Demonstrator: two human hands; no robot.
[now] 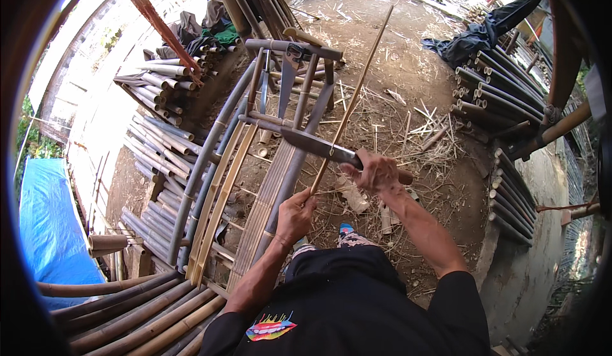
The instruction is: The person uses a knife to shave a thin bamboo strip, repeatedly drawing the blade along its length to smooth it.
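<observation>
My left hand (296,216) is closed around the lower end of a long, thin bamboo strip (357,91), which slants up and away to the right. My right hand (379,172) grips the wooden handle of a large knife (319,145). Its broad dark blade points left and crosses the strip a little above my left hand. Left of my hands stands a bamboo frame (201,177) with a slatted surface (271,193). A handsaw (287,85) hangs from the far end of this frame, blade downward.
Bamboo poles lie stacked at the left (159,149), with more piles (494,94) at the right. Shavings (433,133) litter the dirt floor. Dark cloth (484,34) drapes over the right pile. A blue tarp (54,216) lies far left; round poles (137,321) fill the lower left.
</observation>
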